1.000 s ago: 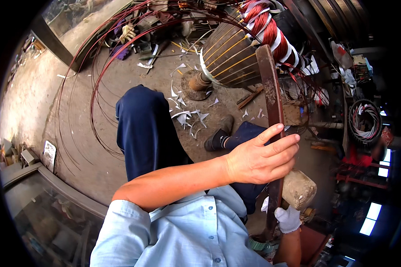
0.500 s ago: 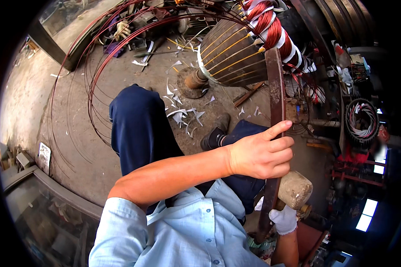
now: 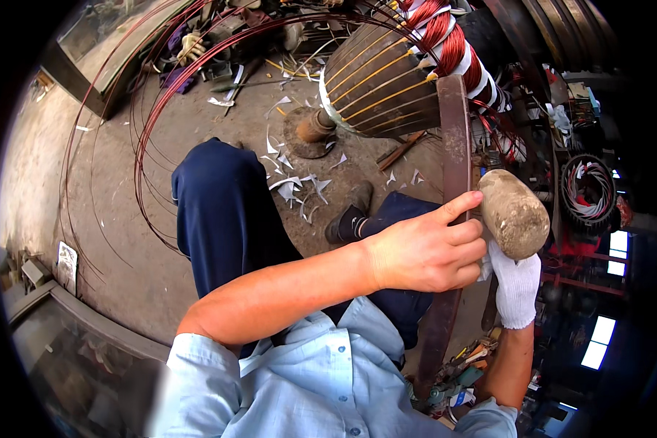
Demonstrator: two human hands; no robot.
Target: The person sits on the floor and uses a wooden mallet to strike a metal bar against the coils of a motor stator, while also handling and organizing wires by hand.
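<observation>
My bare left hand (image 3: 425,252) is wrapped around a long, dark reddish-brown flat bar (image 3: 455,139), its index finger stretched along the bar. The bar's far end meets a dark ribbed motor core (image 3: 376,84) with yellow strips in its slots. Beside that end, red enamelled wire bundles (image 3: 456,62) are bound with white tape. In a white knit glove, my right hand (image 3: 517,288) grips a mallet (image 3: 517,212) with a thick, worn, pale head. The head is raised just right of the bar, close to my left fingertips. Most of the mallet's handle is hidden.
Loose loops of red wire (image 3: 150,124) arch over the floor at left. White scraps (image 3: 292,186) litter the floor by a round metal base (image 3: 310,135). A ring-shaped part with wires (image 3: 588,191) is at right. Assorted tools (image 3: 467,376) lie beside my right forearm.
The mallet and my gloved right hand have risen from low beside the bar to next to my left hand. My left hand keeps its hold on the bar.
</observation>
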